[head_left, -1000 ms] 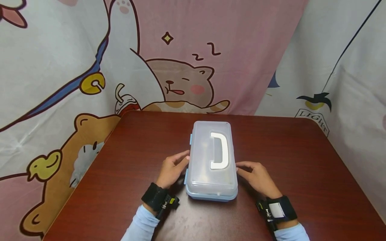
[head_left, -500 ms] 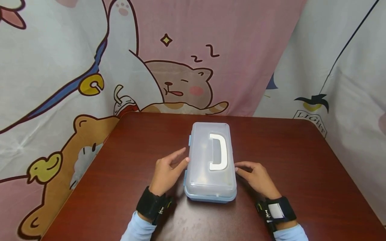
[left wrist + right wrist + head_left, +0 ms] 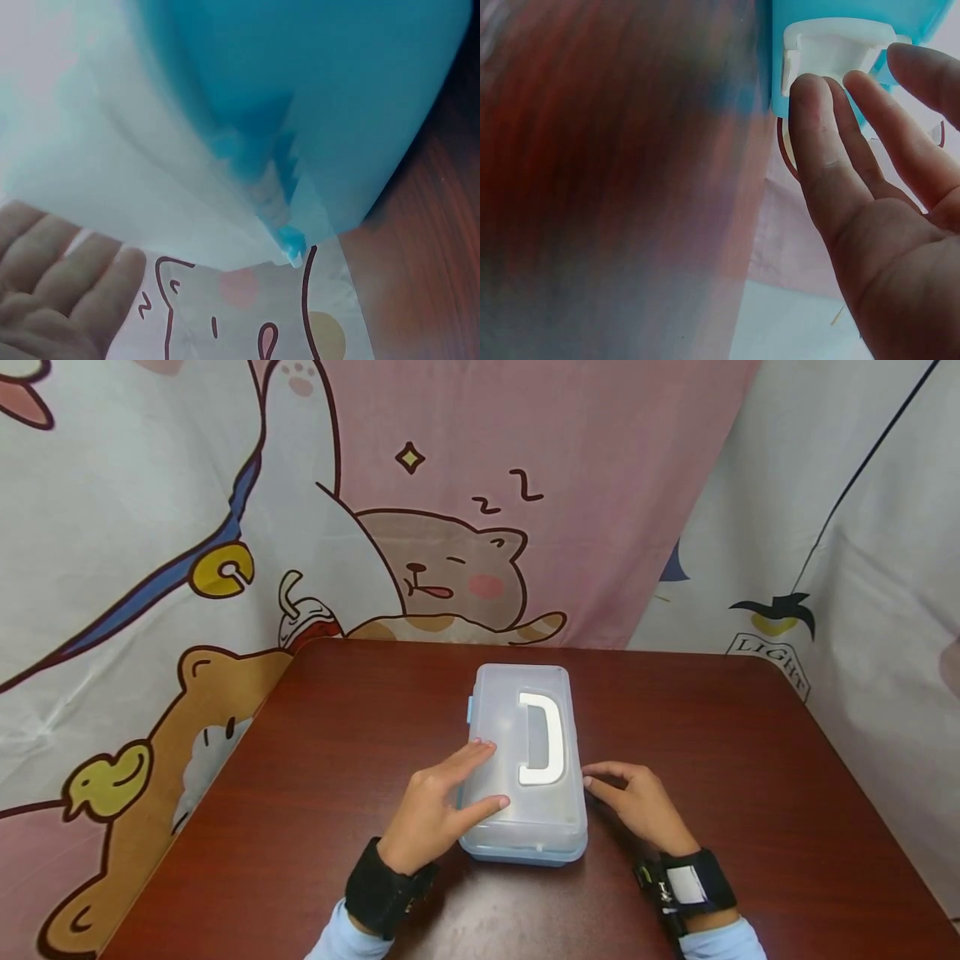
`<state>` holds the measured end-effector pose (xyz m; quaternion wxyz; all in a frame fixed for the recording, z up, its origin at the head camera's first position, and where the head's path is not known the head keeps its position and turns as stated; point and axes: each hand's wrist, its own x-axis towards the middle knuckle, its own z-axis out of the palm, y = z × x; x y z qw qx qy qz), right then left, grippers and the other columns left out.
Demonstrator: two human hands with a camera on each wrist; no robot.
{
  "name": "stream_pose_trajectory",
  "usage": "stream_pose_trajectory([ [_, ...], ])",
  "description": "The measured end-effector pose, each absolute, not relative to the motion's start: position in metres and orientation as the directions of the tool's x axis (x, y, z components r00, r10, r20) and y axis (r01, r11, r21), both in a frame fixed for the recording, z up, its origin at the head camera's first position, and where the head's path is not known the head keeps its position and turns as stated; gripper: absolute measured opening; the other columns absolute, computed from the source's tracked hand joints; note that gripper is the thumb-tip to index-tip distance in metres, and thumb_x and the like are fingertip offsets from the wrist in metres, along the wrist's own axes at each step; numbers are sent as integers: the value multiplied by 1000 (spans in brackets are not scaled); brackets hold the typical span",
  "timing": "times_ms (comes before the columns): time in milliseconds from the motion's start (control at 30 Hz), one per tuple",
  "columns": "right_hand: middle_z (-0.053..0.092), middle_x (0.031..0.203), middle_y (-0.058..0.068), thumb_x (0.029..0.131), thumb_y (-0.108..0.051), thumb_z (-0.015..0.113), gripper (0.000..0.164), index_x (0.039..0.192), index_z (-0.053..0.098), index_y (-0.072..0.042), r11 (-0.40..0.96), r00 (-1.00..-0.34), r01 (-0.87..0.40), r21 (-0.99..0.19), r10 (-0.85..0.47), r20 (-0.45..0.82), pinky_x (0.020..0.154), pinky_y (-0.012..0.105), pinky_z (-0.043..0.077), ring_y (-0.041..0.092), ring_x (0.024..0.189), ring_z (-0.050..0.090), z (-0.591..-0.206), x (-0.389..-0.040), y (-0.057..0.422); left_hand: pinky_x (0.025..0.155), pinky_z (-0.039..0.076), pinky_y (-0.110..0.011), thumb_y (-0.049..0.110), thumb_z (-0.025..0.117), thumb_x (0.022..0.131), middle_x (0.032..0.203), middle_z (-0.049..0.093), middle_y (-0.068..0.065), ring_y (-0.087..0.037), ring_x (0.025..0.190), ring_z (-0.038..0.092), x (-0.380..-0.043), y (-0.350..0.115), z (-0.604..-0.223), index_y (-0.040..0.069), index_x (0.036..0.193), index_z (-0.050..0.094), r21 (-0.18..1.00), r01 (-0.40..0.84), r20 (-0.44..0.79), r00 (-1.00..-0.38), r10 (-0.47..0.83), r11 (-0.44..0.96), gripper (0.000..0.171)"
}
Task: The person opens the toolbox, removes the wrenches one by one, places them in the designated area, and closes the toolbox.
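Spread left grip (image 3: 432,810) over the lidded box (image 3: 536,739); held right grip (image 3: 643,806), loosely unclenched, at its white clasp (image 3: 836,41).

The left sleeve (image 3: 348,935) and right sleeve (image 3: 723,941) are both showing plain pale blue. Beyond them, a wide black left band (image 3: 381,893) and a matching right band (image 3: 716,878) are wrapping round, the right one carrying a white, roughly four-sided patch (image 3: 687,885). On the bands' inner sides, a small dark left camera (image 3: 423,881) and a black right camera (image 3: 651,882) are sitting, the right one showing a yellow speck (image 3: 642,875) and silvery bits (image 3: 667,897).
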<state>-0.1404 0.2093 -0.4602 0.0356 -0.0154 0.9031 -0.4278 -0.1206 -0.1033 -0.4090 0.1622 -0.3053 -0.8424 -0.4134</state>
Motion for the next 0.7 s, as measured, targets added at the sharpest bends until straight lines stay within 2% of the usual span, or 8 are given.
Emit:
stream_pose_trajectory([
  [267, 74, 120, 8, 99, -26, 72, 24, 118, 78, -12, 634, -997, -14, -773, -64, -34, 100, 62, 49, 31, 119, 65, -462, -141, 210, 115, 42, -45, 36, 94, 74, 129, 72, -5, -22, 135, 58, -117, -98, -410, 5, 130, 72, 502, 755, 578, -655, 486, 422, 67],
  [533, 75, 119, 8, 99, -25, 72, 23, 117, 78, -12, 638, -998, -17, -770, -59, -26, 100, 61, 50, 32, 118, 66, -462, -141, 208, 115, 42, -39, 40, 94, 72, 129, 72, -6, -23, 133, 59, -113, -91, -411, 4, 128, 72, 358, 852, 622, -522, 583, 381, 70],
  [700, 75, 117, 8, 98, -23, 73, 22, 115, 79, -11, 639, -997, -47, -768, -72, 1, 98, 60, 52, 31, 115, 67, -463, -142, 208, 115, 41, -36, 40, 93, 74, 129, 72, -5, -21, 133, 59, -111, -87, -412, 4, 127, 73, 309, 868, 606, -495, 623, 389, 67],
])
